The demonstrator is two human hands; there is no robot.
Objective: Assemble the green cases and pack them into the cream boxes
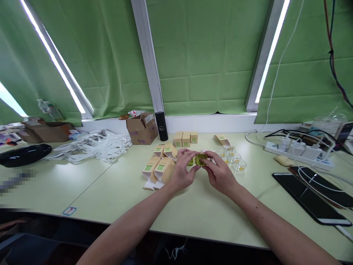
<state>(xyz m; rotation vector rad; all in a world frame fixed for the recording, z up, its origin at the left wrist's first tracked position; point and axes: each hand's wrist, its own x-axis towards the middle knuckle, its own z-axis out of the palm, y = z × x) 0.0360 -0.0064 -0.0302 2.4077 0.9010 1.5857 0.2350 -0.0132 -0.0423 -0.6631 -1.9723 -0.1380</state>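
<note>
Over the middle of the pale table, my left hand (185,170) and my right hand (219,172) meet around a small olive-green square cup (201,159). Fingers of both hands are closed on its sides. Another green piece (191,162) shows behind the fingers of my left hand; what carries it is hidden. Left of my left hand stand open kraft paper boxes (164,169) with green labels. To the right of my right hand are several clear cups (240,165) with small yellow pieces inside.
Closed kraft boxes (186,139) stand behind, near a black cylinder (161,126) and a cardboard box (142,129). White straps (93,145) lie left. A power strip (299,154) and phones (311,198) are right. A flattened kraft box (223,141) lies behind the cups.
</note>
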